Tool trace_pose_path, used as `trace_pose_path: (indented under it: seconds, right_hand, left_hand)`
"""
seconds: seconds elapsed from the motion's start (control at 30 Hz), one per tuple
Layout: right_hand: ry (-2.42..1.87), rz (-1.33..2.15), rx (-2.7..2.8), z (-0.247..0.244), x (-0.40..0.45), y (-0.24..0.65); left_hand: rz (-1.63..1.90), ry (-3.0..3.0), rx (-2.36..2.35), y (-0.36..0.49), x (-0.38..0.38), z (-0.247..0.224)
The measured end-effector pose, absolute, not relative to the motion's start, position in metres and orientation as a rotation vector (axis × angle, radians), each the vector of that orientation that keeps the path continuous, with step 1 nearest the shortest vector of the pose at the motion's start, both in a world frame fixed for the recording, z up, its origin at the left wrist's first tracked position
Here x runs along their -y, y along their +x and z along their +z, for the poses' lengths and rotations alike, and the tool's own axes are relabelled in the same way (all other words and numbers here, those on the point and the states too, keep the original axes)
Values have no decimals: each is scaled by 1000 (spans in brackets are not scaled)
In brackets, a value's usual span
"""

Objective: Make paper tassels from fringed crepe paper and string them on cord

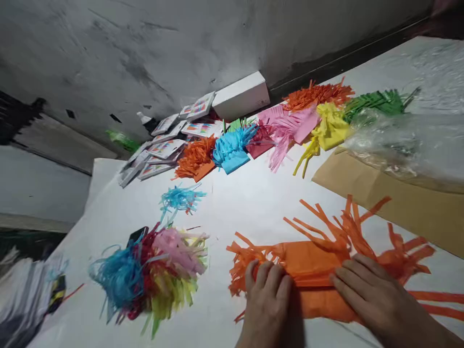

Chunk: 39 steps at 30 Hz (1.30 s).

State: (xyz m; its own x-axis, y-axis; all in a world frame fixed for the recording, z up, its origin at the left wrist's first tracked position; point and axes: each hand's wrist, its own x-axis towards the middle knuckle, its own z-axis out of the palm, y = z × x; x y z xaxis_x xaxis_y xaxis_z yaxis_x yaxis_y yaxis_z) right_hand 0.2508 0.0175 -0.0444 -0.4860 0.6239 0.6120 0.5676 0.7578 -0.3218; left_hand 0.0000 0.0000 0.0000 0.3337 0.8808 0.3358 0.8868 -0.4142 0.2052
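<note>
A sheet of orange tissue paper (308,258) with fringed ends lies on the white tabletop in front of me, a folded band running across its middle. My left hand (268,297) is on the fold's left end, fingers bent over the paper beside the left fringe. At the other end, my right hand (369,287) closes over the same fold with its fingers together. Both thumbs are mostly hidden. Loose orange strips (435,297) stick out to the right, past my right wrist.
On the left lies a multicoloured pile of fringed tissue (159,275), with a black phone-like object (137,236) behind it. Several fringed bundles, like the light blue one (234,150), line the back near packets (165,149) and a white box (241,94). Clear plastic (409,140) covers brown paper (391,193).
</note>
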Motion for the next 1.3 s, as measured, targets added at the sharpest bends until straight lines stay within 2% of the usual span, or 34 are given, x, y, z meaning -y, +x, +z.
trace_pose_path:
  seconds: [0.2, 0.33, 0.57, 0.8, 1.07, 1.3]
  right_hand:
    - [-973, 223, 2217, -28, -27, 248]
    - [-1137, 156, 2271, -26, -30, 248]
    - [-1418, -103, 2317, -5, -32, 230]
    - [-941, 44, 2328, -16, -34, 215]
    - [-907, 205, 2323, -10, -39, 213]
    - [-1006, 182, 2314, -22, -35, 233]
  left_hand:
    - [-731, -2555, 1626, 14, -9, -7]
    - [-854, -2485, 1746, 17, -13, -7]
    - [-482, -2488, 1988, 27, -19, 10]
    - [-627, -2568, 1832, 22, -20, 10]
    - [-735, -2669, 1459, 22, -19, 9]
    - [-922, -2672, 1612, 23, -20, -5]
